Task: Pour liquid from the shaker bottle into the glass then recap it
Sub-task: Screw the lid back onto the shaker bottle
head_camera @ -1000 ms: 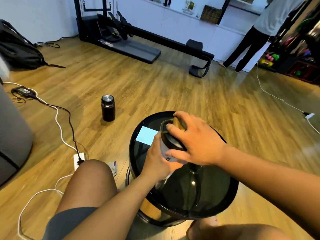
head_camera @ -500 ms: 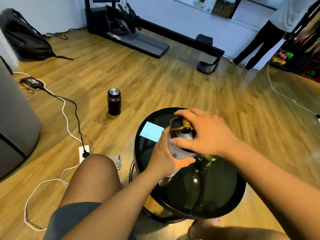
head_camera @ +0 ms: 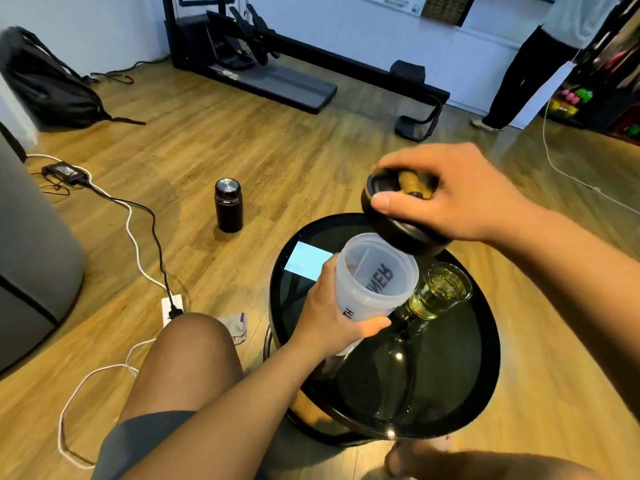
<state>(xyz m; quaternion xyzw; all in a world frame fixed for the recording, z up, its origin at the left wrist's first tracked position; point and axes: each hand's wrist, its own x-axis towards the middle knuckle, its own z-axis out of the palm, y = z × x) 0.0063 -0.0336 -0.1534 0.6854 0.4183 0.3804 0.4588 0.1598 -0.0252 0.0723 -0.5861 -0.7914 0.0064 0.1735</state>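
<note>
My left hand grips the translucent white shaker bottle around its side, holding it over the round black glass table. The bottle's mouth is uncovered and it looks empty inside. My right hand holds the black lid with its gold flip cap, lifted just above and to the right of the bottle's mouth. A small glass with yellow-green liquid stands on the table right beside the bottle, on its right.
A black thermos stands on the wooden floor to the left. Cables and a power strip lie near my left knee. A phone with a lit screen lies on the table's left side. A person stands at the far right.
The lid was seated on the bottle under my right hand; now it is off and raised up and to the right, leaving the bottle's mouth uncovered. The glass has come into sight.
</note>
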